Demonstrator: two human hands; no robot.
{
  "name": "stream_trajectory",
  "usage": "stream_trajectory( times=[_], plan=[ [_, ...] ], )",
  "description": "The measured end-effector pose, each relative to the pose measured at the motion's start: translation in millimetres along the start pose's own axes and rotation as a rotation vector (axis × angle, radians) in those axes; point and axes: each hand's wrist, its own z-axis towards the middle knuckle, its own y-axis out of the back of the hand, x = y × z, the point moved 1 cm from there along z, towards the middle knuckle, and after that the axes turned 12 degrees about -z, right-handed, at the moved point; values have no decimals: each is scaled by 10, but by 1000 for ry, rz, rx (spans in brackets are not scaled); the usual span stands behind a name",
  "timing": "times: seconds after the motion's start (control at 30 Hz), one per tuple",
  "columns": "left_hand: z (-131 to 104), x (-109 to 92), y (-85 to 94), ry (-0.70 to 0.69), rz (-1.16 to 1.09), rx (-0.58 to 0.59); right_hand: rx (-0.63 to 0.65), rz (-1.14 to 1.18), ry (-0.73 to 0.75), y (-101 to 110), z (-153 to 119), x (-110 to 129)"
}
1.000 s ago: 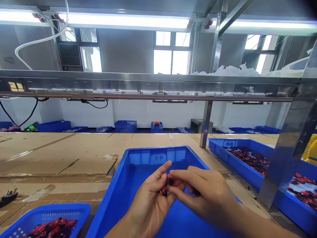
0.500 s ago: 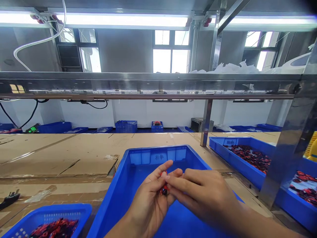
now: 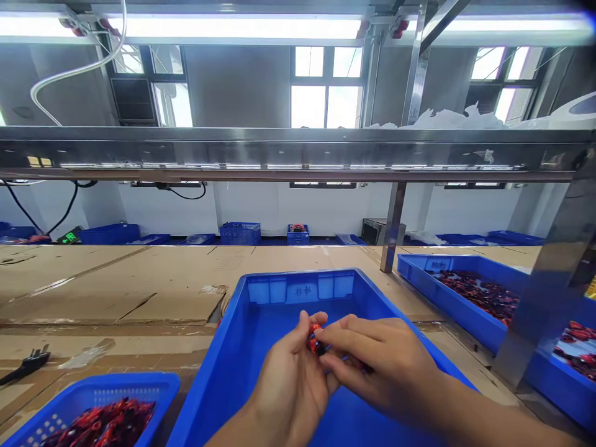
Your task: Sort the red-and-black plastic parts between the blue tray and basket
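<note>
Above a large blue tray [image 3: 302, 288], both hands meet around a small red and black piece [image 3: 315, 340]. My left hand [image 3: 293, 372] is palm up with its fingers curled round the piece. From the right, my right hand [image 3: 377, 354] reaches over, its thumb and index finger at the piece's right side. Something small and dark shows under the right hand's fingers, too hidden to name. The fingers cover part of the red and black piece.
A blue basket [image 3: 158, 388] of red and black pieces stands at the lower left, near a black plug [image 3: 28, 365]. Blue trays [image 3: 465, 310] of similar pieces lie right, behind a metal post [image 3: 542, 298]. A metal shelf [image 3: 279, 149] crosses above.
The left thumb has lifted off the piece, and more of the piece shows between the hands. The right fingers have shifted slightly right. The view has moved a little.
</note>
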Motion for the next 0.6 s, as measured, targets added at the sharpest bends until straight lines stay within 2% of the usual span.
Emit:
stream_trajectory(
  times=[0.1, 0.23, 0.43, 0.6],
  plan=[
    [-41, 2, -26, 77, -12, 43, -7, 22, -17, -10, 0, 34],
    [-60, 20, -27, 174, -20, 18, -36, 21, -11, 2, -2, 95],
    [38, 51, 61, 15, 98, -34, -106, 177, -33, 116, 27, 68],
    [49, 41, 63, -13, 217, -30, -186, 221, 0, 212, 70, 78]
  ],
)
